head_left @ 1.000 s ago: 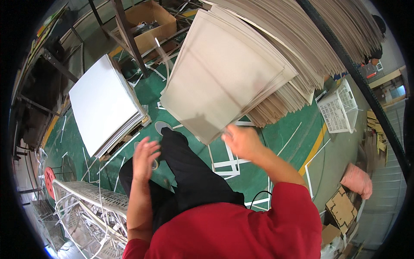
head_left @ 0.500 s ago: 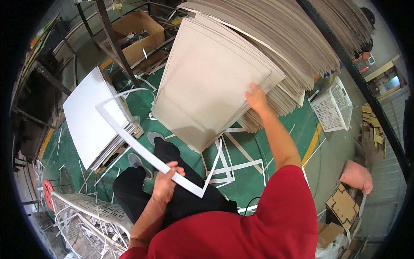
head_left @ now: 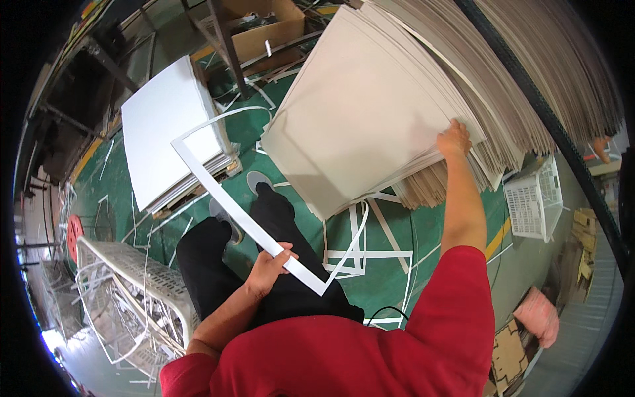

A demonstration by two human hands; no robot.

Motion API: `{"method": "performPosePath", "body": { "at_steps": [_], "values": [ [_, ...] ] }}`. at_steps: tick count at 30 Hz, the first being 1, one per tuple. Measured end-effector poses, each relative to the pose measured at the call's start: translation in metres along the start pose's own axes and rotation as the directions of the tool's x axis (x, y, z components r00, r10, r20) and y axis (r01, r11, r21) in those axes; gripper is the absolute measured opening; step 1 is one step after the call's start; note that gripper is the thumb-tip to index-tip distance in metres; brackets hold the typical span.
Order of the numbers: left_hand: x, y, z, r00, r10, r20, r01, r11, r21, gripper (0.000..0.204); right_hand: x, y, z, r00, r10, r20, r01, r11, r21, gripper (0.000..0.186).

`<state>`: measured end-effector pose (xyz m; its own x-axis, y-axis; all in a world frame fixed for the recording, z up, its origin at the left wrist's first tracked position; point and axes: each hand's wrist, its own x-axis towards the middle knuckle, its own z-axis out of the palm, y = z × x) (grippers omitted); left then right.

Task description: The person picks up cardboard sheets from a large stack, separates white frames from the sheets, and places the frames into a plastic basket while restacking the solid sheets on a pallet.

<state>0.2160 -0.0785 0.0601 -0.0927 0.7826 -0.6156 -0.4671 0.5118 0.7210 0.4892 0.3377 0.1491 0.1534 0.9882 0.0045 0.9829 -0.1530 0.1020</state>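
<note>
My left hand (head_left: 268, 268) is closed on a thin white frame-like strip (head_left: 228, 212), which stretches from over my thigh toward the white sheets at left, with a narrow bendy side looping rightward. My right hand (head_left: 455, 140) reaches to the right edge of a tall, leaning stack of beige board sheets (head_left: 357, 106), its fingers curled on the edge of the upper sheets. A pile of white sheets (head_left: 165, 126) lies on a low support at left. White cut strips (head_left: 357, 253) are scattered on the green floor under the beige stack.
A white basket of scraps (head_left: 132, 304) is at lower left, another white basket (head_left: 532, 198) at right. A dark metal rack (head_left: 225, 40), cardboard box (head_left: 278, 20) and black diagonal bar (head_left: 529, 79) border the work. A pink bag (head_left: 536, 314) lies at lower right; another person's hand (head_left: 600, 149) shows at far right.
My left hand, empty a second earlier, has taken hold of the white strip. My right hand has moved up and rightward from the stack's lower corner to the sheets' side edge.
</note>
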Motion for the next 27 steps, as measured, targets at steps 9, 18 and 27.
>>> {"method": "performPosePath", "body": {
  "at_steps": [9, 18, 27],
  "values": [
    [0.001, 0.004, 0.004, 0.998, -0.019, -0.055, 0.015, 0.997, -0.080, 0.051, 0.006, -0.030, -0.054, 0.884, -0.323, 0.338, 0.270, 0.943, 0.195, 0.049],
    [-0.006, 0.008, 0.012, 0.975, 0.098, -0.200, -0.126, 0.983, -0.132, 0.077, -0.035, -0.099, -0.063, 0.739, -0.546, 0.394, 0.276, 0.779, 0.562, 0.053],
    [-0.024, 0.021, 0.007, 0.966, 0.190, -0.178, -0.216, 0.966, -0.143, 0.078, -0.083, -0.070, -0.158, 0.726, -0.679, 0.111, 0.527, 0.652, 0.545, 0.030]
  ]
}}
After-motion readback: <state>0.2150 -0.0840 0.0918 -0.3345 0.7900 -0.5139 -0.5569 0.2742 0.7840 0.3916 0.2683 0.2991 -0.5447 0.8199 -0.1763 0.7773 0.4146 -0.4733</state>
